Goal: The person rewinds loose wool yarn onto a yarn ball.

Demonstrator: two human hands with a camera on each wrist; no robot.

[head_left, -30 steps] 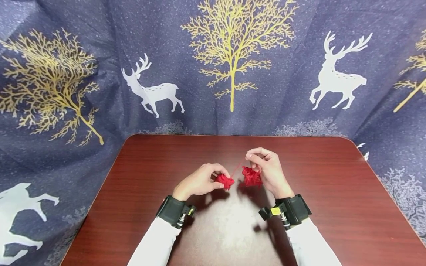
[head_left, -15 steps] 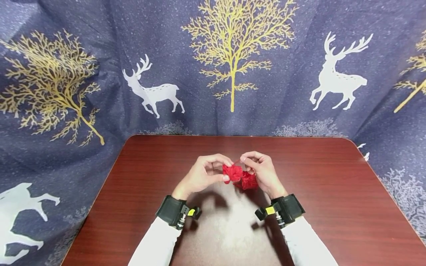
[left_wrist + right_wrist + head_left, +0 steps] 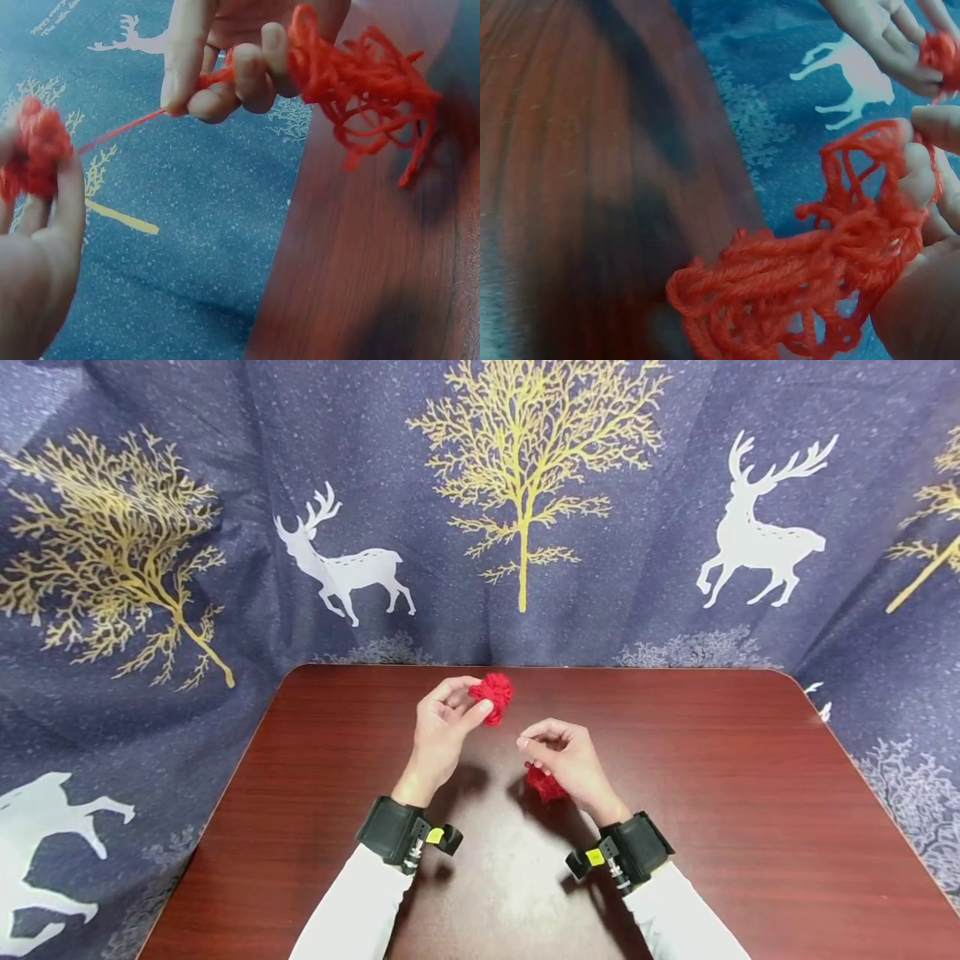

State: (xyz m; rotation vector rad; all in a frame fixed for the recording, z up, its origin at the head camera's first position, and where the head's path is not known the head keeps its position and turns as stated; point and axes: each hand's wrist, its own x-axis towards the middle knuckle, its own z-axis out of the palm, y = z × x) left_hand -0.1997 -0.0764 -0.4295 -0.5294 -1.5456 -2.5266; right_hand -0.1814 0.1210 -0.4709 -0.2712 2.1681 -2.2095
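Note:
My left hand (image 3: 442,727) pinches a small wound ball of red yarn (image 3: 495,695) between thumb and fingers, raised over the far half of the table. Lower and to the right, my right hand (image 3: 570,764) grips a loose, looping tangle of red yarn (image 3: 802,270) in its curled lower fingers. Its thumb and forefinger pinch a single strand (image 3: 124,129), which runs taut to the ball in the left wrist view. Much of the tangle (image 3: 367,90) hangs below the right hand's fingers.
A reddish-brown wooden table (image 3: 337,735) lies beneath both hands, its far edge against a dark blue cloth (image 3: 450,627) printed with white deer and gold trees. Each wrist wears a black strap (image 3: 393,833) with a small camera. Shadows of the hands fall on the tabletop.
My left hand first came up beside the right with the ball, then moved away, further up and left. The right hand has shifted left and slightly down, still holding the tangle.

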